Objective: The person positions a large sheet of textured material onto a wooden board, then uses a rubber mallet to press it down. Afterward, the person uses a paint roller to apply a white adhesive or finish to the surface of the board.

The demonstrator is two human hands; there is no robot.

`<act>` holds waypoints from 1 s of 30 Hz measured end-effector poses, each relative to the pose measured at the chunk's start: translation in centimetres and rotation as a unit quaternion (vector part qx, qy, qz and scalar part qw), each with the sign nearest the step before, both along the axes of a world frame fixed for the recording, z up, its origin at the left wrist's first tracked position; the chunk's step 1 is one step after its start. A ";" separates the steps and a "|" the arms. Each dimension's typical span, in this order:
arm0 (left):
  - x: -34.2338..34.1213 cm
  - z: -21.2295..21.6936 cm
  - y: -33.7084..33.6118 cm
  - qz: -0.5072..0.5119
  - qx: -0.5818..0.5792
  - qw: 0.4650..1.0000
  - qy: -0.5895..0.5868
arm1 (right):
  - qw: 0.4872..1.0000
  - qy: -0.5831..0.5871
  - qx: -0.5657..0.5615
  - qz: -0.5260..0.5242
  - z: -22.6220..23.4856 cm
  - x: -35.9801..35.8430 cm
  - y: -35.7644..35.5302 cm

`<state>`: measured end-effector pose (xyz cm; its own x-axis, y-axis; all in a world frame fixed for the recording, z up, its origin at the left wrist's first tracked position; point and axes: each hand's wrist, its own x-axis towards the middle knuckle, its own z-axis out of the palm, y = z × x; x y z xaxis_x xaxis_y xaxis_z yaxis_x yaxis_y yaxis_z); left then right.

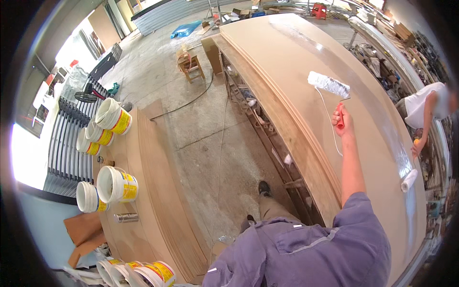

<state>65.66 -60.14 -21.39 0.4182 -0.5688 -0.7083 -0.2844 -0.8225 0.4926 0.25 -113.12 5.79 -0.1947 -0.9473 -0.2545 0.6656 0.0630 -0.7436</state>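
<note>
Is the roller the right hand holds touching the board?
Touching. In the head view the roller, held by its red handle in the right hand, lies flat on the board with no gap or shadow beneath it.

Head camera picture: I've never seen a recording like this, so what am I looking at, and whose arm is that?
This is a wide fisheye view from a camera on a person's head, looking down, so straight edges bend. The purple sleeve is the wearer's own. Their right hand has its fingers closed on the red handle of a paint roller, held over a big stack of brown boards with a shiny wet streak. The left hand is not visible. Across the stack, another person works with a second roller. On the left, white buckets stand on a lower board pile.
</note>
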 end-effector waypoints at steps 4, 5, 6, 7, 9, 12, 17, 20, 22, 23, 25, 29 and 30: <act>-1.4 -0.5 -7.7 -0.035 0.027 0.998 -0.038 | 0.996 0.008 0.077 0.036 -3.2 -1.5 -12.2; -1.6 -0.1 -10.0 -0.034 0.028 0.998 -0.042 | 0.991 0.070 0.113 0.022 -3.0 -0.6 -15.3; -1.5 0.3 -12.3 -0.032 0.022 0.998 -0.046 | 0.981 0.130 0.141 0.006 -1.9 1.0 -18.7; -1.4 0.4 -14.4 -0.033 0.019 0.998 -0.050 | 0.967 0.190 0.169 -0.012 -1.1 2.3 -21.7; -0.9 0.3 -19.3 -0.033 0.003 0.998 -0.051 | 0.911 0.367 0.189 0.003 -0.5 3.7 -28.8; 1.3 0.3 -27.4 -0.033 -0.032 0.998 -0.040 | 0.859 0.464 0.217 -0.002 0.5 6.0 -37.5; 7.5 -0.2 -43.0 -0.120 -0.013 0.992 -0.043 | 0.893 0.433 0.120 -0.032 -0.3 6.4 -43.9; 10.7 -3.5 -49.7 -0.096 -0.044 0.994 -0.037 | 0.941 0.310 0.128 -0.048 2.9 11.7 -44.7; 13.3 -3.2 -55.5 -0.138 -0.013 0.990 -0.011 | 0.937 0.315 0.132 -0.069 3.9 13.5 -44.9; 14.4 -2.8 -58.2 -0.158 -0.034 0.986 -0.043 | 0.937 0.315 0.133 -0.079 3.9 14.4 -45.9; 15.5 -1.1 -65.0 -0.086 -0.014 0.995 0.051 | 0.920 0.342 0.179 -0.074 3.3 14.7 -47.3; 18.8 1.0 -77.8 -0.033 -0.070 0.994 0.082 | 0.861 0.436 0.259 -0.039 -0.9 14.4 -52.6; 19.8 1.3 -80.2 -0.016 -0.080 0.993 0.087 | 0.863 0.431 0.260 -0.051 -1.6 14.8 -54.1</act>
<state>85.46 -140.31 -20.11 0.2774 -0.6915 -0.6670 -0.2095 -0.7211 0.6604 15.03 -167.27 4.19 -0.5988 -0.7157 -0.3594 -0.0985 0.5111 -0.8539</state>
